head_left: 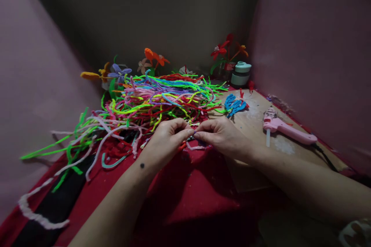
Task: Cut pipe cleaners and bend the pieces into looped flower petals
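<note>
My left hand (pixel 174 134) and my right hand (pixel 218 136) meet over the front of the red cloth, fingertips pinched together. Between them shows a bit of purple pipe cleaner (pixel 195 134), mostly hidden by the fingers. Just below the fingertips is a pale lilac pipe cleaner (pixel 197 148); I cannot tell whether it joins the held piece. Behind both hands lies a big tangled heap of coloured pipe cleaners (pixel 162 98). A looped blue pipe-cleaner shape (pixel 234 105) sits on the board past my right hand.
A pink glue gun (pixel 290 129) rests on the brown board (pixel 252 123) at right, its cable trailing forward. Pipe-cleaner flowers (pixel 155 57) and a lidded jar (pixel 241 73) stand at the back. Loose strands (pixel 49 183) spread left over the red cloth (pixel 185 197).
</note>
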